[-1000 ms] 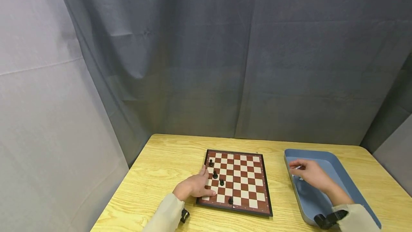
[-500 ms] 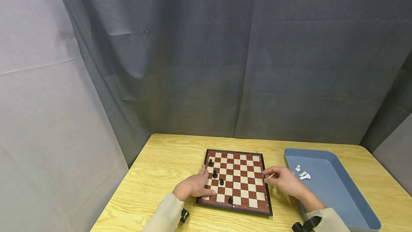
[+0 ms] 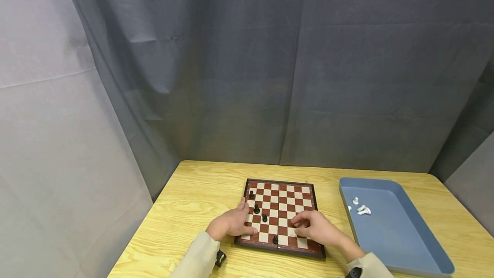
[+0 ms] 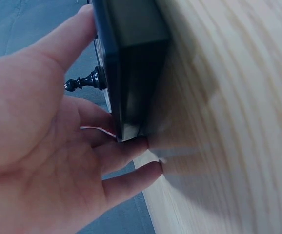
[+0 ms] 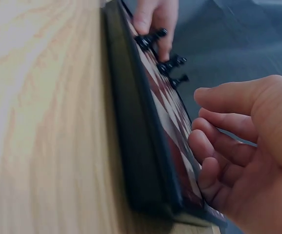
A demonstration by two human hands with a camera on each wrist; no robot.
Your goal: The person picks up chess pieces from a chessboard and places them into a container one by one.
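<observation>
My left hand [image 3: 231, 223] rests at the left edge of a folding chessboard [image 3: 281, 192], its fingers fairly straight. The thumb lies on top near the front corner; in the left wrist view, other fingers touch the board's side and the table. Several black chess pieces [image 3: 256, 209] stand on the board's left half, one a pawn [image 4: 85, 82]. Above the board's right half hovers my right hand [image 3: 317, 227], its fingers loosely bent. In the right wrist view, a gap shows between thumb and fingers, with nothing visible in it.
A blue tray [image 3: 401, 243] stands to the right of the board. Several white chess pieces [image 3: 364, 211] sit at its left side. The wooden table [image 3: 200, 183] ends at a grey curtain [image 3: 239, 98] behind.
My right hand has come out of the tray and moved left, past the board's right edge, to above its right half. The left hand stays at the board's left edge.
</observation>
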